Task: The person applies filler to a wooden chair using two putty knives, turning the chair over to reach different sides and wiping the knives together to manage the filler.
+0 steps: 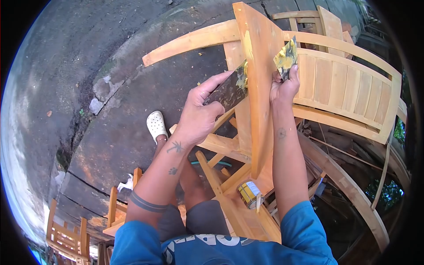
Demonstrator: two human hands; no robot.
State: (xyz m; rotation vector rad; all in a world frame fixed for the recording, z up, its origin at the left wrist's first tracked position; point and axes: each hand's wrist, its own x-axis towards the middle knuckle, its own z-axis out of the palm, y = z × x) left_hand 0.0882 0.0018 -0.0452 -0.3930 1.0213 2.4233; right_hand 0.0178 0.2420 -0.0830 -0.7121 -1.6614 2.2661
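Observation:
My left hand (201, 108) grips a dark flat scraper (226, 93), its far edge smeared with yellow paste and right at the side of a wooden armrest board (256, 88). On the board's other side, my right hand (285, 88) pinches a small flat plate (287, 59) coated with yellow and dark paste. The board stands on edge between both hands, part of a light-brown wooden chair whose curved rail (194, 40) reaches to the left. Below my hands, a yellow-labelled can (250, 194) rests on a wooden surface, with a small stick at its side.
A slatted wooden bench back (340, 84) fills the right side. Other wooden chairs (66, 238) stand at lower left. My foot in a white clog (157, 125) is on the dark, cracked concrete floor (132, 106). A long curved timber piece (344, 190) crosses the lower right.

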